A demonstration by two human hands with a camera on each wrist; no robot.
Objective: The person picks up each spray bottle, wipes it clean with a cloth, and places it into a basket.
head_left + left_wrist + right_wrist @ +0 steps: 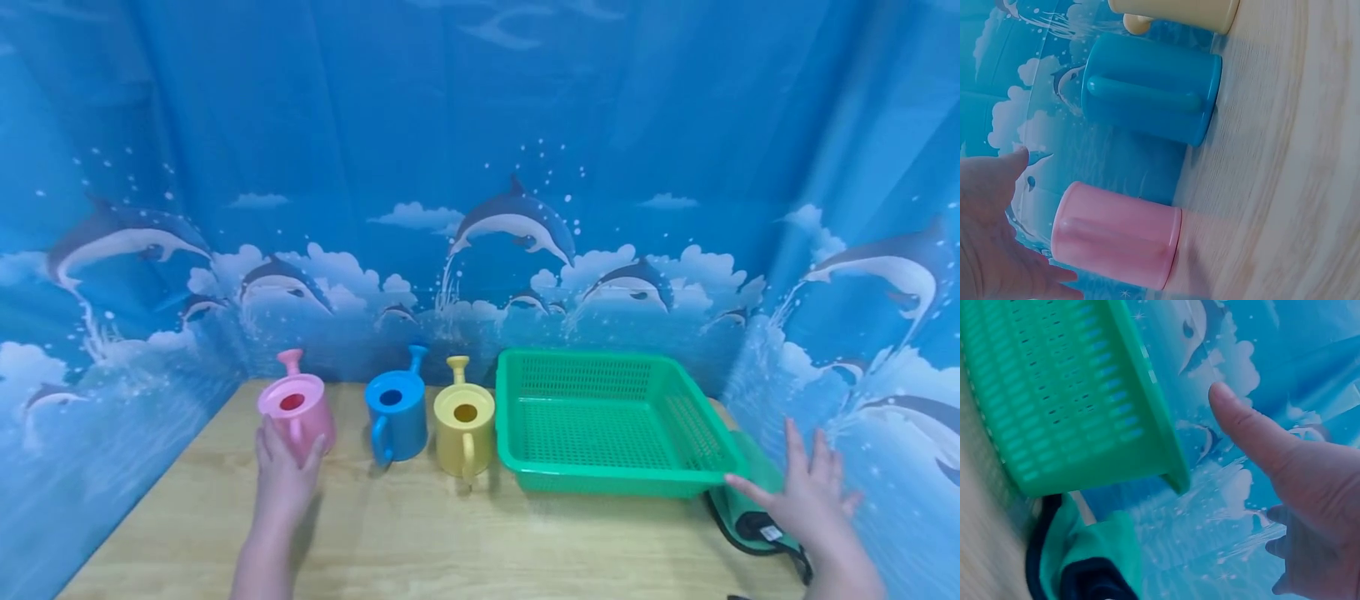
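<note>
My left hand [285,479] is by the handle side of a pink watering can [318,421], fingers spread; in the left wrist view the hand [991,231] looks apart from the can [1116,237]. To its right stand a blue watering can [408,425] and a yellow watering can [450,442], all upright with spouts toward the back. A green plastic basket [600,479] with slotted walls sits right of them. Near its front right corner my right hand [813,504] hovers with fingers spread, holding nothing; the right wrist view shows this hand [1322,500] apart from the basket [1097,469].
A green item with black trim [757,500], its kind unclear, lies at the table's right edge beside the basket. Blue dolphin-print curtains [420,275] enclose the back and sides of the wooden table [420,542]. A small dark object [738,597] peeks in at the bottom edge.
</note>
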